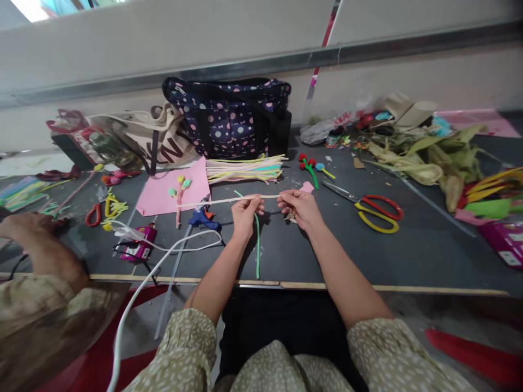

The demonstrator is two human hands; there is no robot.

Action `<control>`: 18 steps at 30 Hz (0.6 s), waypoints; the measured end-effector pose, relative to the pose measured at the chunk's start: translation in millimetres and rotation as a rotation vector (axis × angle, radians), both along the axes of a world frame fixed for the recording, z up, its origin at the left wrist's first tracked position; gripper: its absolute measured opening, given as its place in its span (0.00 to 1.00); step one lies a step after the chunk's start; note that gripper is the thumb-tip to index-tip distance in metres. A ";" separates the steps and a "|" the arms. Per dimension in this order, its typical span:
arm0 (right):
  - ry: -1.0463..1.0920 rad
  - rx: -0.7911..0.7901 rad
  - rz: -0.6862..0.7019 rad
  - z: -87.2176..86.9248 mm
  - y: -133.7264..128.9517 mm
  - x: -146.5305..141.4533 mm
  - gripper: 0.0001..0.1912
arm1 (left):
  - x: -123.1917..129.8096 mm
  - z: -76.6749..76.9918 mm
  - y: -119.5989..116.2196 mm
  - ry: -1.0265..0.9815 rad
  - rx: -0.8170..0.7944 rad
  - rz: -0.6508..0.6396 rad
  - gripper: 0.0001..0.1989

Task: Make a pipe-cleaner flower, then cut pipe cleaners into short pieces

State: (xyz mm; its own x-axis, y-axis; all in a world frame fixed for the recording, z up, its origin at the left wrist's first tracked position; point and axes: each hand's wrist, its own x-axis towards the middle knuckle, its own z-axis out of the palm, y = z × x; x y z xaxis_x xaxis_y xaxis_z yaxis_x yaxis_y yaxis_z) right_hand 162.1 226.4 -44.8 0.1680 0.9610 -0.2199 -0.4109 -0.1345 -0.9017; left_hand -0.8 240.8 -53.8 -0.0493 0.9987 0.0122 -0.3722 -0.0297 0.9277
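Observation:
A long pale pipe cleaner (216,202) is stretched level between my two hands, above the dark table. My left hand (245,213) pinches it near the middle, and its free end runs out leftward over a pink sheet (157,197). The other end is gripped by the fingertips of my right hand (301,208). Beneath my left hand, a green pipe cleaner (258,245) lies on the table, partly covered. A blue glue gun (203,216) rests to the left. Behind my hands is a bundle of coloured pipe cleaners (245,170).
Scissors (373,212) with red and yellow handles lie to my right. Dried husks (425,158) are heaped farther right. A patterned bag (232,120) stands at the back. White cable (163,256) crosses the left side, near a co-worker's arm (49,245) and a purple box (139,243).

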 end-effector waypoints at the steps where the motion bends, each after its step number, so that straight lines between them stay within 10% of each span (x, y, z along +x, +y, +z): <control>1: -0.003 -0.002 0.004 -0.4 0.0 1.5 0.14 | -0.6 -0.7 0.5 -0.010 -0.012 0.006 0.17; 18: -0.246 0.055 0.027 -1.4 -10.4 21.6 0.19 | -16.9 -0.4 9.8 -0.208 -0.062 0.123 0.16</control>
